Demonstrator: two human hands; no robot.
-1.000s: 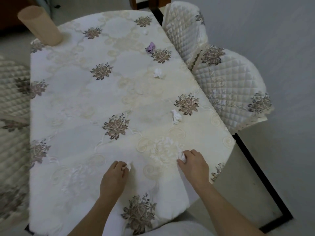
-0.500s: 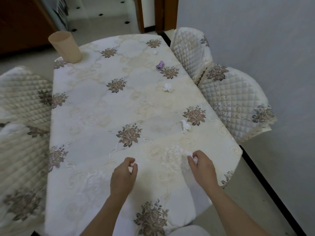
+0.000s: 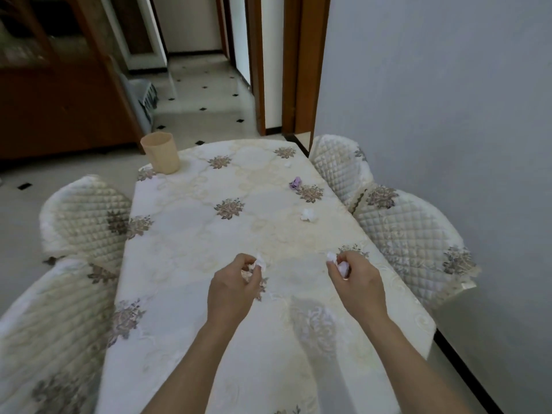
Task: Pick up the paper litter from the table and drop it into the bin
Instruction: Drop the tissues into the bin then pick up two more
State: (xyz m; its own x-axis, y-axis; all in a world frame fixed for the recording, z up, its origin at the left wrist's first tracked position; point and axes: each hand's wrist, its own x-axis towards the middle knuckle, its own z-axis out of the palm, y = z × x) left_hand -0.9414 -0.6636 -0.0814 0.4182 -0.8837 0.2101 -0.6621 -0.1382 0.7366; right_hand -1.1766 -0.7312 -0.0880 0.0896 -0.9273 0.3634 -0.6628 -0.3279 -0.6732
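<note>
My left hand (image 3: pixel 233 286) is closed on a small white paper scrap (image 3: pixel 260 261), held just above the table (image 3: pixel 185 234). My right hand (image 3: pixel 357 279) grips white paper scraps (image 3: pixel 337 262) over the table's right side. More litter lies farther off: a white crumpled piece (image 3: pixel 307 215), a purple piece (image 3: pixel 295 183) and a tiny white bit (image 3: pixel 287 164) near the far end. The beige bin (image 3: pixel 160 156) stands upright on the table's far left corner, well beyond both hands.
Quilted chair covers flank the table: two on the left (image 3: pixel 83 216) and two on the right (image 3: pixel 409 234). A grey wall (image 3: pixel 448 100) runs close along the right. A doorway (image 3: pixel 268 70) and a wooden cabinet (image 3: pixel 59 100) lie beyond the table.
Both hands have lifted off the cloth with their paper and moved forward. The right hand has reached where a white scrap lay by the flower motif. The head has tilted up, showing the room beyond.
</note>
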